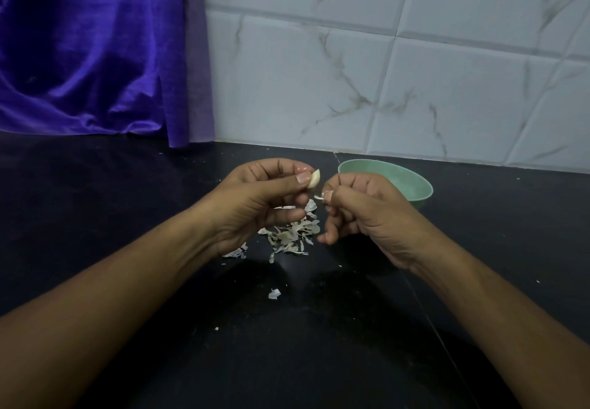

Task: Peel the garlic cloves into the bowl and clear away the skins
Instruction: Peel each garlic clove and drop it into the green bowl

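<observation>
Near-bare clove (313,179) is pinched by left hand (265,198), skin scrap (319,197) by right hand (360,214); skin pile (293,233) at frame ctr isn't cleared yet.

The person's left grip (265,198) pinches a pale, bare garlic clove (313,179) between thumb and fingertips, held above the black tabletop (127,201). Just beside it, the right grip (367,214) has its fingers curled and pinches a small skin scrap (319,197). Below and between the two lies a pile of skins (293,233), with a stray flake (274,293) nearer the person. A green bowl (412,182) stands behind the right grip, near the marbled tile wall (383,57). A purple cloth (89,51) hangs at the left.
</observation>
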